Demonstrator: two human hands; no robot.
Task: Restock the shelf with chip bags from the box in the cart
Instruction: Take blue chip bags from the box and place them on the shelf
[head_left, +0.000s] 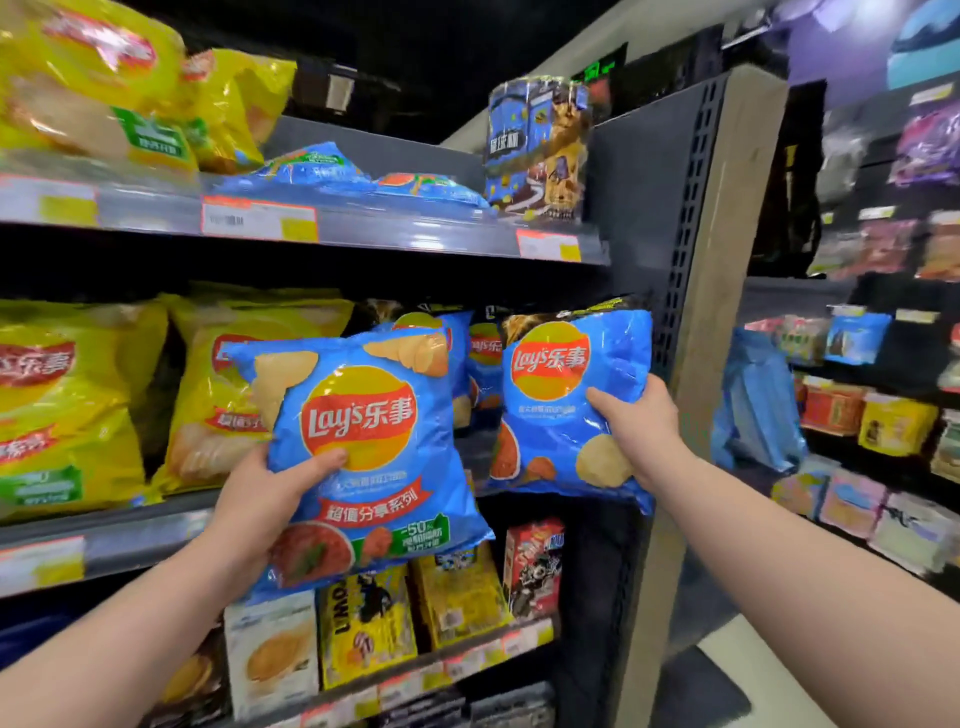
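Observation:
My left hand (265, 499) grips a blue chip bag (363, 415) by its lower left edge, thumb across the front, holding it upright in front of the middle shelf (119, 530). My right hand (634, 421) grips a second blue chip bag (566, 400) at its right side, at the right end of the same shelf. Behind both, more blue bags (480, 358) stand on that shelf. The box and cart are out of view.
Yellow chip bags (67, 400) fill the middle shelf's left part. The top shelf (363, 228) carries yellow bags, flat blue bags and a dark snack pack (540, 145). Boxed snacks (363, 623) line the lower shelf. A grey upright (711, 249) bounds the right; another snack rack (883, 395) stands beyond.

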